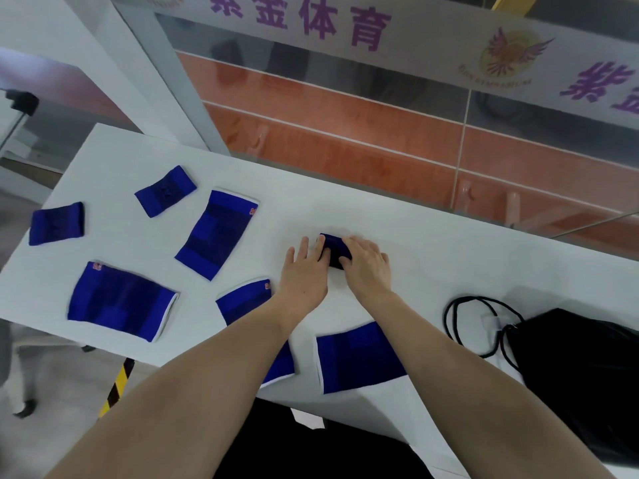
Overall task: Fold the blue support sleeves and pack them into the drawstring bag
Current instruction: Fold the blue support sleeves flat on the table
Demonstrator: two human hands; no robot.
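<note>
A small folded blue sleeve (332, 249) lies mid-table, and both hands are on it. My left hand (304, 271) lies flat with straight fingers touching its left edge. My right hand (367, 262) covers its right side, fingers bent over the fabric. Several more blue sleeves lie flat: two small ones (57, 223) (166, 190) at the far left, two larger (217, 233) (119, 300) left of centre, and two (243, 300) (358, 357) partly under my forearms near the front edge. The black drawstring bag (584, 371) lies at the right with its cord (463, 323) looped beside it.
The white table (432, 236) runs along a glass wall with purple lettering behind it. Its left and front edges drop to the floor, where a yellow-black striped marking (116, 388) shows.
</note>
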